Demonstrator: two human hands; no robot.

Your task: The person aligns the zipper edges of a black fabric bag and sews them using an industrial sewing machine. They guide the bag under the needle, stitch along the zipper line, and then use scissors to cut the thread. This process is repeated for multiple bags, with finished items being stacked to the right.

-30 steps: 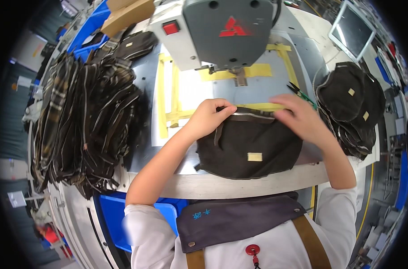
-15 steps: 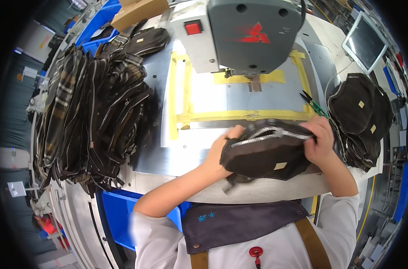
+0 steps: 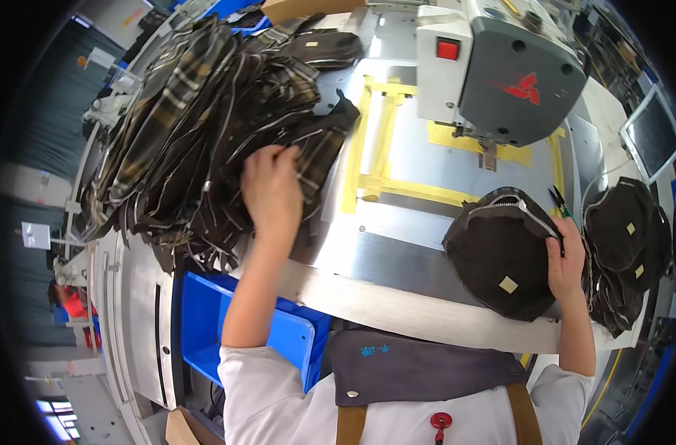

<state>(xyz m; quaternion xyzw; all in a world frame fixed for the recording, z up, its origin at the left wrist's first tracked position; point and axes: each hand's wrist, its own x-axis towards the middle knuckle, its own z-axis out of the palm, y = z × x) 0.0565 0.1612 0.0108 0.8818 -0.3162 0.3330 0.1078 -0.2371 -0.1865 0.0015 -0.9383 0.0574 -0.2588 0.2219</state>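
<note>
My right hand pinches the right edge of a dark brown zip pouch. The pouch hangs over the table's front edge area, its silver zipper along the top and a small cream label low on its face. At the left, my left hand has its fingers curled into the fabric of a dark pouch with plaid lining, on the right side of a big heap of pouches. Its fingertips are partly hidden by the cloth.
A grey sewing machine head stands over a metal plate with yellow tape. Green-handled snips lie near my right hand. More labelled pouches are stacked at the right, before a screen. A blue bin sits below the table edge.
My left hand has let go of the labelled pouch and moved left onto the heap. My right hand keeps that pouch, now farther right. The whole view has shifted leftward.
</note>
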